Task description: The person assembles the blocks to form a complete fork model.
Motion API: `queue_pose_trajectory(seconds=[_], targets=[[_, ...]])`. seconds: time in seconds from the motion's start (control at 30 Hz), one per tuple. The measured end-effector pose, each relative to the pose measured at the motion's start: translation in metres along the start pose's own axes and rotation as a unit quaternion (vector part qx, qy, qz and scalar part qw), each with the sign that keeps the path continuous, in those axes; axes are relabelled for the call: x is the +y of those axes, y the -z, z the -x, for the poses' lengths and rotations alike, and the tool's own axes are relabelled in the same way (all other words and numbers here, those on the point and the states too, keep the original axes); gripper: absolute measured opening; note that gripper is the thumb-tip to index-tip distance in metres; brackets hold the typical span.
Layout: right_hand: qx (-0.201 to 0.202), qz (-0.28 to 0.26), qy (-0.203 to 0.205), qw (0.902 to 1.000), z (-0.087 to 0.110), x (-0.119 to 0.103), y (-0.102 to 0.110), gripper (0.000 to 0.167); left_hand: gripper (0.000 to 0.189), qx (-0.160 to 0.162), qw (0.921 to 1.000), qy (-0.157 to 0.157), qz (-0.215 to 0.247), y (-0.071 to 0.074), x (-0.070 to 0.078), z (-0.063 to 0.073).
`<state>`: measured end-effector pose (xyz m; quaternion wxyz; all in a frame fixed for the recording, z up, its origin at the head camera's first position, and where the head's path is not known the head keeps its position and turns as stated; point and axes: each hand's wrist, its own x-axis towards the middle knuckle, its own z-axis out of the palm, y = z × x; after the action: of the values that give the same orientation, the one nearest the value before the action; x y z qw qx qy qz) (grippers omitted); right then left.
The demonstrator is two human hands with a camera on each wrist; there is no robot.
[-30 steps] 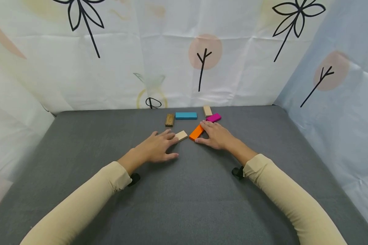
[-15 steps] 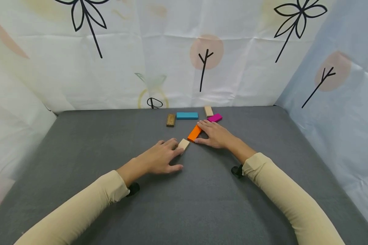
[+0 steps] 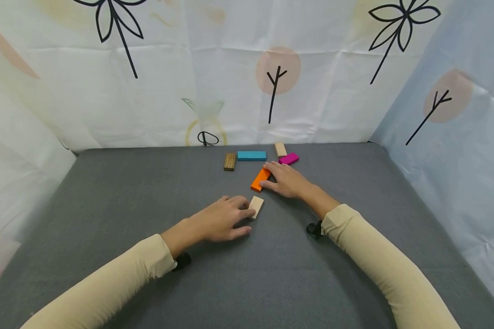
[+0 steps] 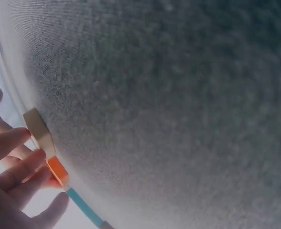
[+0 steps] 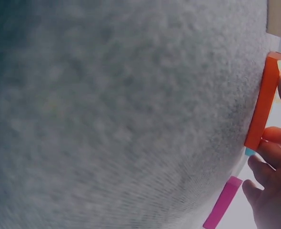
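Note:
A pale wooden block (image 3: 256,207) lies flat near the middle of the grey table. At its left side, my left hand (image 3: 220,219) touches it with its fingertips, while the thumb stays apart from it. Just beyond lies an orange block (image 3: 260,180), angled toward the back right. My right hand (image 3: 288,179) holds that one, thumb along its right side and fingers at its far end. In the right wrist view the orange block (image 5: 264,100) shows beside the thumb and fingers. The left wrist view has the pale block (image 4: 39,131) against the left fingers.
Along the back of the table (image 3: 156,192) lie a brown block (image 3: 229,162), a blue block (image 3: 251,156), another pale block (image 3: 280,150) and a magenta block (image 3: 289,158). The magenta one is close beyond my right fingers. A printed cloth wall (image 3: 230,68) rises behind.
My left hand has slid the pale block toward me and to the right, turning it more lengthwise. The orange block has shifted slightly left and turned a little with my right hand.

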<state>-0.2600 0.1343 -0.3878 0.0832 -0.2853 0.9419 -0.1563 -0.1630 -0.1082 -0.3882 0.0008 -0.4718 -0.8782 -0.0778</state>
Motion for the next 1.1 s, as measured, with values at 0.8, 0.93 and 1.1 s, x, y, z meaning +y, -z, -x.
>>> queue_pose_trajectory(seconds=[0.8,0.93,1.1], targets=[[-0.029,-0.014,0.032,0.9990,0.001,0.004,0.004,0.065,0.041,-0.029,0.9994,-0.018,-0.010,0.002,-0.019,-0.019],[-0.037,-0.019,0.032,0.9986,0.002,0.003,0.004,0.065,0.040,-0.021,0.9986,-0.033,-0.037,0.002,-0.012,-0.020],[-0.046,-0.032,0.042,0.9975,0.004,0.002,0.005,0.066,0.036,-0.006,0.9967,-0.041,-0.069,0.000,-0.002,-0.022]])
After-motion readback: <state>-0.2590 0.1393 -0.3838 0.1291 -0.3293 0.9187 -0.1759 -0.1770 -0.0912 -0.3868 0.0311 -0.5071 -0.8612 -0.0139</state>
